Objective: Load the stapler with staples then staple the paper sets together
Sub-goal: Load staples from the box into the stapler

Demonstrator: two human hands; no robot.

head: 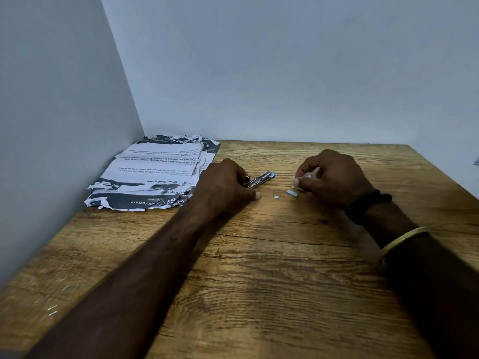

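Two staple strips (292, 193) lie loose on the counter (259, 255); the opened stapler (260, 179) is steadied by the closed left hand (225, 183) for loading, a small staple box (302, 177) is pinched in the right hand (334, 176), and the paper sets (155, 174) are parked far left.

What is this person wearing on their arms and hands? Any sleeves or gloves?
No gloves or sleeves in view: both forearms are bare. The right hand has a black band at the wrist and a thin yellow bangle further up the forearm. The left hand and wrist wear nothing.
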